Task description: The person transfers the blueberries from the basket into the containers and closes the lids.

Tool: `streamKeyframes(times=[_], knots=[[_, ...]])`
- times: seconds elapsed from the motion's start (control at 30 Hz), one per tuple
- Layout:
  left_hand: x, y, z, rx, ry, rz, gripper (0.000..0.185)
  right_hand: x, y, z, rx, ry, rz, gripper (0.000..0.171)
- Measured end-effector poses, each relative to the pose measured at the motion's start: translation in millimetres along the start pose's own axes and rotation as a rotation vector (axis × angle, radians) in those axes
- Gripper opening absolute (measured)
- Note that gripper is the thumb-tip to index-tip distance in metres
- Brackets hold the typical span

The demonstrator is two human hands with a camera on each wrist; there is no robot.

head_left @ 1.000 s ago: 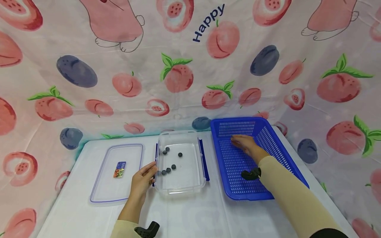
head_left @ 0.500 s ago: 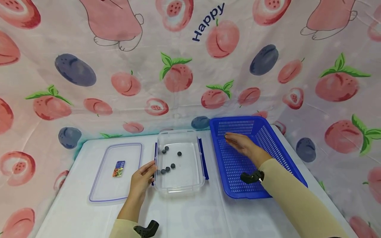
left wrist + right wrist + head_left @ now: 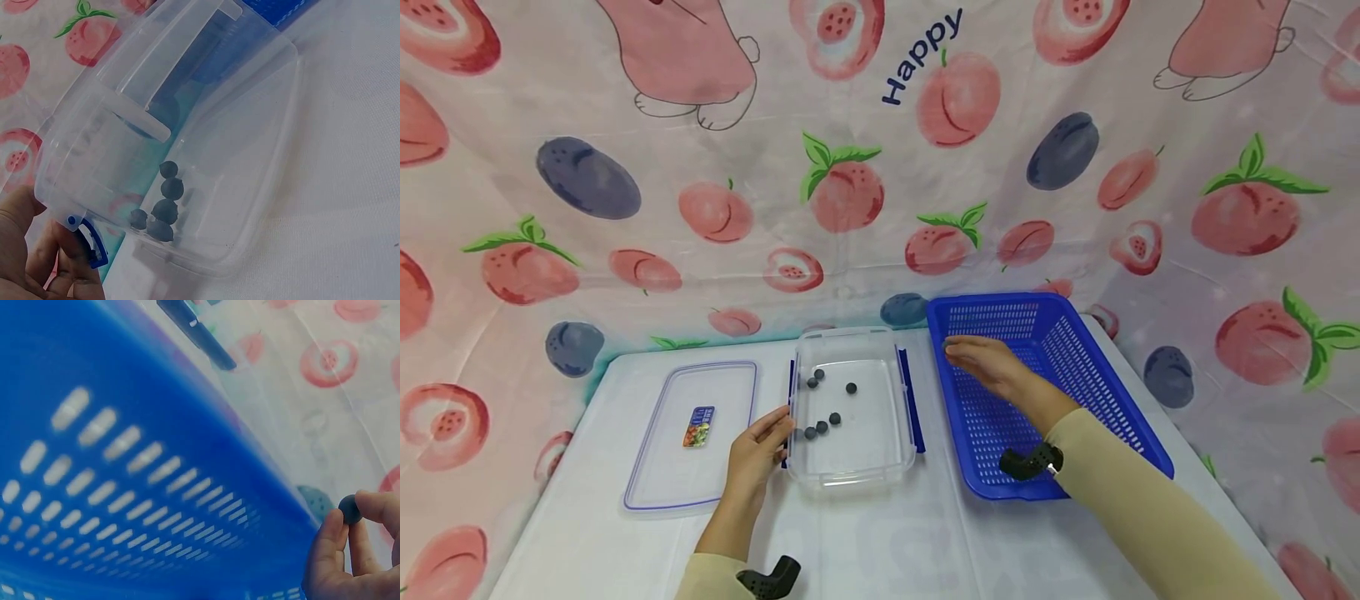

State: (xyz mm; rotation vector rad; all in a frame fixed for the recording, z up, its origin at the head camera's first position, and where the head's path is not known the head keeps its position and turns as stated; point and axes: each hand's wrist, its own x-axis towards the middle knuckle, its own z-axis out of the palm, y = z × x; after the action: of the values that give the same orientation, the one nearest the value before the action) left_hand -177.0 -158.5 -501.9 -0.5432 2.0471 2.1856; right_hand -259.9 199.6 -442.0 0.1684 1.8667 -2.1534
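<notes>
A blueberry (image 3: 350,509) sits between the thumb and fingertips of my right hand (image 3: 988,367), which pinches it over the left part of a blue perforated basket (image 3: 992,450). To the left stands a clear plastic container (image 3: 872,446) with several blueberries (image 3: 851,388) on its bottom. My left hand (image 3: 756,454) holds the container's left edge, thumb at the rim and fingers by the blue side latch (image 3: 95,244). In the left wrist view, some blueberries (image 3: 165,211) lie in a row near the container wall.
A clear lid (image 3: 655,475) with a bluish seal and a small colourful label (image 3: 699,427) lies flat at the left. Another blue latch (image 3: 912,400) folds out from the container's right side, facing the basket. A fruit-patterned cloth (image 3: 842,275) hangs behind the white table (image 3: 880,550).
My right hand has moved left inside the basket, toward its left rim, with the blueberry pinched. My left hand has stayed at the container's edge.
</notes>
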Motion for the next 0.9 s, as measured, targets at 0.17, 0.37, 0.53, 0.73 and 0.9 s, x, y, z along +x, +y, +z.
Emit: streamKeyframes(times=[0.17,0.37,0.53,0.73,0.9], knots=[[0.3,-0.9,0.0,0.002,0.003,0.008,0.045,-3.6,-1.2,9.5,-0.031,0.003,-0.010,0.047],[0.6,-1.4,-0.1,-0.001,0.003,0.007,0.045,-9.2,-2.3,21.0,-0.109,-0.035,-0.021,0.047],[0.7,-1.0,-0.4,-0.005,-0.001,0.005,0.047,-11.9,-1.3,33.5,-0.121,-0.053,-0.019,0.043],[0.3,-0.8,-0.7,-0.005,-0.007,0.001,0.048,-13.0,1.6,48.3,-0.072,-0.088,-0.019,0.043],[0.6,-1.4,-0.4,-0.008,-0.011,0.001,0.047,-15.4,6.7,60.7,-0.097,-0.104,-0.039,0.038]])
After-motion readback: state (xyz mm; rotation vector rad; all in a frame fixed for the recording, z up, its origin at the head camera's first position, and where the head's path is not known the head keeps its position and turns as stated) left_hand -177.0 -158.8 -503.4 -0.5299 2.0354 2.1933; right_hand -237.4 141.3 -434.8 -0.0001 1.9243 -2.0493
